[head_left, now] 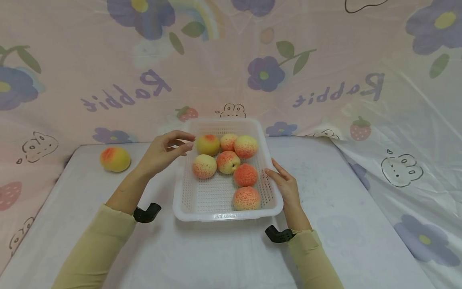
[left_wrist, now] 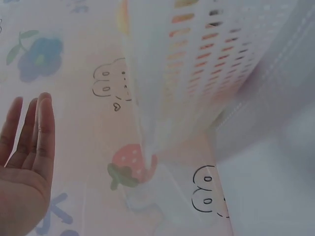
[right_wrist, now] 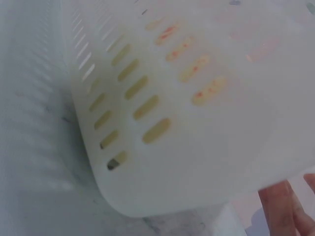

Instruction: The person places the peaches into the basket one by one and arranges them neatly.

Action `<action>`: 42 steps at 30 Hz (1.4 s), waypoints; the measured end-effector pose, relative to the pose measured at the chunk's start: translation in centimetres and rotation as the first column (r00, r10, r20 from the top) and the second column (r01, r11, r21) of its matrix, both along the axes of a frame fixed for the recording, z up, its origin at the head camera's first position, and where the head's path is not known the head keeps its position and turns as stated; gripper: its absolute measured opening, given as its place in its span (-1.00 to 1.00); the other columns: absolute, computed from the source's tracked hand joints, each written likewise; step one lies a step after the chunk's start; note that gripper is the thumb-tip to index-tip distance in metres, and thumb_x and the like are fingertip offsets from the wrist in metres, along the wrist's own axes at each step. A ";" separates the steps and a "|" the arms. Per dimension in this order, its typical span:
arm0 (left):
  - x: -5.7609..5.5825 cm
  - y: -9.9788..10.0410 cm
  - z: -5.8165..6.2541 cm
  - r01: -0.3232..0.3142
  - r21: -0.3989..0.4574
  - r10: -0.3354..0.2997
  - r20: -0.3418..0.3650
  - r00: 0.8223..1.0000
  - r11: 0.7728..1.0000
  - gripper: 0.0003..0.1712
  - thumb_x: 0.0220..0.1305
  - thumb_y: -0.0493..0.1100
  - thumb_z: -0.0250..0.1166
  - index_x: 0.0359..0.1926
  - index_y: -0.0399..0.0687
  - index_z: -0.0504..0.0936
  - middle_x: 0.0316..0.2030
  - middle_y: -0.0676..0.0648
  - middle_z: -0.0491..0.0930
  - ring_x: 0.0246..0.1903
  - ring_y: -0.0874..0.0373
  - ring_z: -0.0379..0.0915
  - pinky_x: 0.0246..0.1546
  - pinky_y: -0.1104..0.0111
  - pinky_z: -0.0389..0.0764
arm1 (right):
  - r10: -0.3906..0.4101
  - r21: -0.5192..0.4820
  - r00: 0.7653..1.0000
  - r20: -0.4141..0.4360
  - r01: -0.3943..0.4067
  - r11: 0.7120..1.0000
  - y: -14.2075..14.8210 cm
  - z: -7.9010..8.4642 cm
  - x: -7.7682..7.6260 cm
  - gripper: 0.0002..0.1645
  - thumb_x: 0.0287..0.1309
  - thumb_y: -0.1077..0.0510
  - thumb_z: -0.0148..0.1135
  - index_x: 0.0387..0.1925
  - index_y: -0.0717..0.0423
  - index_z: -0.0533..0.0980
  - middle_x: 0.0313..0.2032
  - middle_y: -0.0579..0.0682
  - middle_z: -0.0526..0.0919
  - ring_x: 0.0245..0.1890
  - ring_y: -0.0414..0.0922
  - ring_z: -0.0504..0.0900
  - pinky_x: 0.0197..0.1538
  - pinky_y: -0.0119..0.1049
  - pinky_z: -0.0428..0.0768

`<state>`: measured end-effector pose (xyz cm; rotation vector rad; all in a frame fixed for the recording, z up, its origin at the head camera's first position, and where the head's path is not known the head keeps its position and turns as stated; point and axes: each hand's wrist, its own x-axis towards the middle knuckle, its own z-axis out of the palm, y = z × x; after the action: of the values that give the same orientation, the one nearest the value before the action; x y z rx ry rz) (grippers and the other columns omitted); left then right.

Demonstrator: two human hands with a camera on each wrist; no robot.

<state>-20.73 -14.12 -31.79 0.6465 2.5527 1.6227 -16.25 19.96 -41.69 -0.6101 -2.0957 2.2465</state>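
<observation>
A white plastic basket (head_left: pixel 213 196) with slotted walls holds several peaches, among them a yellow one (head_left: pixel 208 145) with a red patch and a deep red one (head_left: pixel 245 175). At the basket's left rim is my left hand (head_left: pixel 162 154), its fingers loosely extended and holding nothing. In the left wrist view, those fingers (left_wrist: pixel 44 132) stand apart from the basket wall. My right hand (head_left: pixel 286 186) holds the right rim, with the thumb over the edge and the fingers along the outside. The right wrist view shows the slotted wall (right_wrist: pixel 162 182) close up, partly hiding that hand.
A yellow peach (head_left: pixel 115 159) with a red blush lies on the white table (head_left: pixel 223 257), left of the basket. Behind the table hangs a printed cloth (head_left: pixel 216 76) with flowers and rabbits. A black wrist mount (head_left: pixel 147 212) sits on the left arm, another (head_left: pixel 279 234) on the right.
</observation>
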 end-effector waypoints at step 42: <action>0.9 -6.0 -5.6 -0.601 0.163 0.618 -0.095 0.780 0.783 -0.64 0.21 -0.11 0.35 -0.07 -0.27 0.63 -0.33 0.43 0.52 -0.17 0.49 0.34 0.02 0.43 0.33 | 0.017 0.016 1.000 0.016 -0.017 1.000 -0.1 0.2 0.1 -0.33 0.04 -0.12 0.41 0.23 -0.40 0.44 0.09 -0.01 0.62 -0.14 -0.20 0.68 -0.13 -0.30 0.66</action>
<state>-19.84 -20.09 -37.39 -0.1150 2.9878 1.9747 -16.16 19.85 -41.51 -0.6135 -2.1322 2.2390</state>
